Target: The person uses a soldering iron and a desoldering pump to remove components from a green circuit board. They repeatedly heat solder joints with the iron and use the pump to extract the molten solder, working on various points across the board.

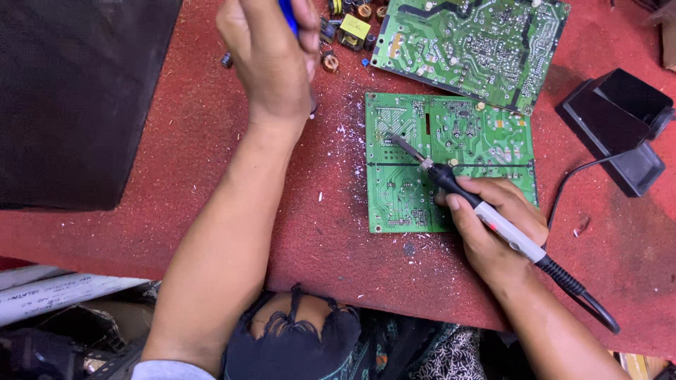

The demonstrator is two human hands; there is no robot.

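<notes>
Where the head view looks down, right hand (496,229) low and right of middle, grip pinching a soldering iron (486,214) like a pen, hot tip resting on the small green circuit board (447,158) in the middle. Left hand (271,53) up at the upper left, grip pressed around a blue tool (287,14), raised off the red table (282,211). Bigger board (472,46) along the top. Could burn the board if the tip slips or sits too long. Cord (584,295) could snag.

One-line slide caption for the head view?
Right hand touches soldering iron to green circuit board on red mat; left hand lifts a blue tool.
</notes>
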